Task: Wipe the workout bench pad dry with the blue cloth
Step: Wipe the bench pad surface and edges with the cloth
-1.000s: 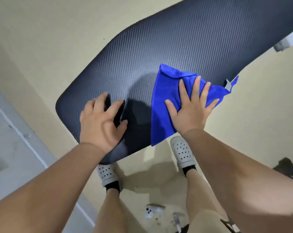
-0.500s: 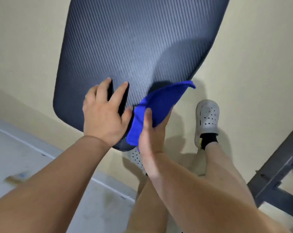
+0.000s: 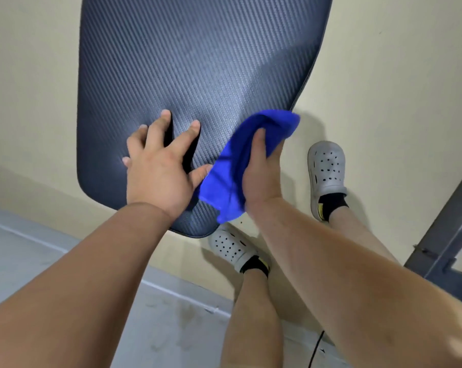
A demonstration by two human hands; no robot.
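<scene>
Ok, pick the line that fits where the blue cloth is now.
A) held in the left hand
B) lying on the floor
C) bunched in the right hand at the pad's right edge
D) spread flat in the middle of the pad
C: the right hand grips the bunched blue cloth at the right edge of the pad, while the left hand rests on the pad with fingers spread.

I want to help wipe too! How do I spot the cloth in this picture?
Find the big dark bench pad with the woven pattern, filling the top of the view. At its near right edge, the right hand grips a bunched blue cloth. It is the only bright blue thing: the pad is dark, the floor pale and the clogs grey.
</scene>
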